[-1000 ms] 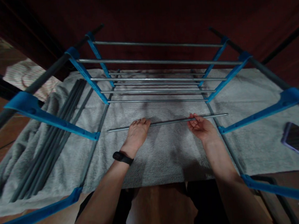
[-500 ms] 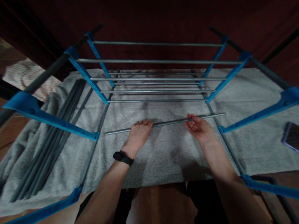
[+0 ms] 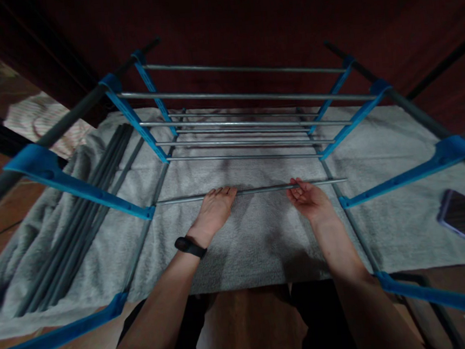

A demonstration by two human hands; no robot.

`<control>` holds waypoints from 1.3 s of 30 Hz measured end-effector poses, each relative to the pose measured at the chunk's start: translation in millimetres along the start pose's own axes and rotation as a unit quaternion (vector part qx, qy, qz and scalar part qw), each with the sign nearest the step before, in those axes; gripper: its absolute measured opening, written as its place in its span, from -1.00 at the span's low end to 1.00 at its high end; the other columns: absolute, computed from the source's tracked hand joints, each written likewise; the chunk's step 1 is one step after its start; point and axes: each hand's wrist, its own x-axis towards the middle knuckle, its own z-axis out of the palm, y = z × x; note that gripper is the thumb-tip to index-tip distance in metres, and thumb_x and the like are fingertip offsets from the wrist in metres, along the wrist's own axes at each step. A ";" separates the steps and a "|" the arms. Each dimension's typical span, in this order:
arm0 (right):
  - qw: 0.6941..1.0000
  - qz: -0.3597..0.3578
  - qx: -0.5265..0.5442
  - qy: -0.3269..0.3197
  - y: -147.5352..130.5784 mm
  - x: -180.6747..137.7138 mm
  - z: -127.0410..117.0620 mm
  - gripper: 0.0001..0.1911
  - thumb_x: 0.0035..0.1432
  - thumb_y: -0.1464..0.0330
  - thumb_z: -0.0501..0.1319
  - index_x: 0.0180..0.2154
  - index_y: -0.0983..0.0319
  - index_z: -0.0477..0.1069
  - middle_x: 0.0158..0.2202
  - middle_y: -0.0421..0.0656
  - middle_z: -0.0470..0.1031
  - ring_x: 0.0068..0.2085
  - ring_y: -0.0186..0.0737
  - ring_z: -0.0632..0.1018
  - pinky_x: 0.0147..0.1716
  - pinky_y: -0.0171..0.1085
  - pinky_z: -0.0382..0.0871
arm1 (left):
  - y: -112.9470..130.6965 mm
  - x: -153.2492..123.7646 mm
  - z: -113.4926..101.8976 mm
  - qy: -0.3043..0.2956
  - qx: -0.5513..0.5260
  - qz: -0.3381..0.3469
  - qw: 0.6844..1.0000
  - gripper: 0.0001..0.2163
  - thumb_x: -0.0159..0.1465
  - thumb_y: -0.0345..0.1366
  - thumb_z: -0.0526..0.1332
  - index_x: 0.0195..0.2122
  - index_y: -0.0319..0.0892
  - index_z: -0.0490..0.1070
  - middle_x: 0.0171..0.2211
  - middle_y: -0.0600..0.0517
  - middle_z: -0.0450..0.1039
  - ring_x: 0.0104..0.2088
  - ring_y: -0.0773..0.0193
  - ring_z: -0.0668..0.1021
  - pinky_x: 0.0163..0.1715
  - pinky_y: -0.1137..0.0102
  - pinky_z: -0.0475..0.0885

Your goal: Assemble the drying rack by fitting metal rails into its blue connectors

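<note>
A thin grey metal rod [image 3: 258, 190] lies crosswise in front of me, held in both hands. My left hand [image 3: 213, 211], with a black band on its wrist, grips it palm down left of the middle. My right hand [image 3: 308, 199] pinches it palm up further right. The rod's left tip sits close to the end of a blue plastic bracket [image 3: 74, 183]. Its right tip reaches toward the blue bracket [image 3: 412, 176] on the right. Both brackets belong to a rack frame with several fitted rods [image 3: 244, 124] behind.
A grey towel [image 3: 243, 249] covers the floor under the frame. Several loose dark rods [image 3: 81, 209] lie on its left part. A phone [image 3: 459, 214] rests on its right part. Dark frame tubes [image 3: 68, 115] run along both sides. Blue brackets [image 3: 438, 297] cross near my arms.
Both hands have slid the rod leftward, so its left tip has moved from mid-towel up to the left bracket's end. Its right tip has drawn back from beyond the right tube.
</note>
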 end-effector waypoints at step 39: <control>0.998 -0.025 0.060 0.009 -17.1 14.6 -19.7 -0.76 0.20 0.60 0.04 -0.37 0.19 0.34 -0.46 -0.27 0.54 -0.48 -0.39 0.59 -0.43 -0.36 0.61 | -11.5 -1.0 -13.5 0.150 0.035 0.087 0.984 -0.74 0.39 -0.48 0.05 -0.03 -0.18 0.49 -0.29 -0.08 0.51 -0.25 0.09 0.53 -0.18 0.18 0.33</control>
